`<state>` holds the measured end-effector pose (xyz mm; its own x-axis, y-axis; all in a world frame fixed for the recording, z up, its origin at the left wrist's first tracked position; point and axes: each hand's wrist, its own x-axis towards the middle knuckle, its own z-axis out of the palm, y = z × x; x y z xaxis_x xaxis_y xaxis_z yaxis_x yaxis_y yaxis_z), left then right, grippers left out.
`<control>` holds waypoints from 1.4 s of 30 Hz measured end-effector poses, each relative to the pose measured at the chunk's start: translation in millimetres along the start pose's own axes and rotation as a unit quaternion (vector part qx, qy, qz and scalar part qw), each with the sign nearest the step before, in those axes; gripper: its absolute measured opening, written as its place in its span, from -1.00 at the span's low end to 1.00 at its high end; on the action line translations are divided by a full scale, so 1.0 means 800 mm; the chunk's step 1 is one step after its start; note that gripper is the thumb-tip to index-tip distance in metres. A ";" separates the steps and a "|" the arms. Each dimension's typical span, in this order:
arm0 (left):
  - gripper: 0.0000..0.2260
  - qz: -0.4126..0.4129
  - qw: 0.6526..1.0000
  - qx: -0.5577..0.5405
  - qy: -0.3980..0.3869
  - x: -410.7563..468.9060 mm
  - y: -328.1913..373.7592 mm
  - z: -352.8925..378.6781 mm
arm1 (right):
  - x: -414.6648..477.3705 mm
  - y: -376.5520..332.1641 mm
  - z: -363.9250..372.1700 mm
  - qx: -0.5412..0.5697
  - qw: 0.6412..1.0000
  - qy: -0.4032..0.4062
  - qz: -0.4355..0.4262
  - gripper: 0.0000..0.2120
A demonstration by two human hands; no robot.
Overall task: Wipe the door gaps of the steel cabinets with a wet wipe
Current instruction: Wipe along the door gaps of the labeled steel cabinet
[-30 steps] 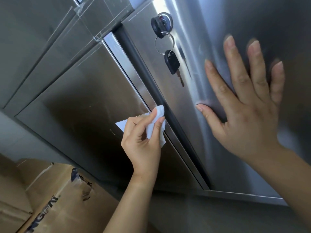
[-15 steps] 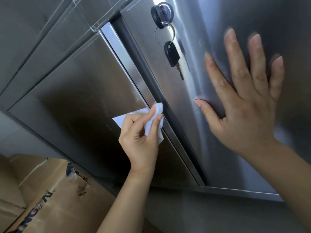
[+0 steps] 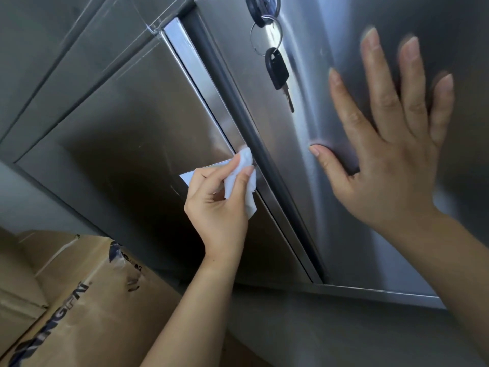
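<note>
Left grip (image 3: 219,207) pinches wet wipe (image 3: 244,165), wad above it touching door gap (image 3: 225,75), right grip (image 3: 391,165) splayed flat

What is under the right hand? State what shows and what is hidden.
The right hand lies flat, fingers spread, on the steel cabinet door. Bare steel shows between the fingers; the patch beneath the palm is covered and cannot be seen.
</note>
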<state>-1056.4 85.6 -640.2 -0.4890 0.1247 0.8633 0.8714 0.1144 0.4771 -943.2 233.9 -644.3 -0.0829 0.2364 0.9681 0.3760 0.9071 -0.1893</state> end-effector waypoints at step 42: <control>-0.88 -0.374 0.920 -0.060 0.100 -0.094 0.018 0.037 | -0.094 0.017 0.010 0.017 0.998 -0.039 0.037 -0.46</control>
<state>-1008.6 106.9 -702.8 -0.9471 -0.1308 0.2931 0.2976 -0.0161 0.9546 -939.0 231.2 -720.7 -0.1280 0.3290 0.9356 0.3516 0.8971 -0.2674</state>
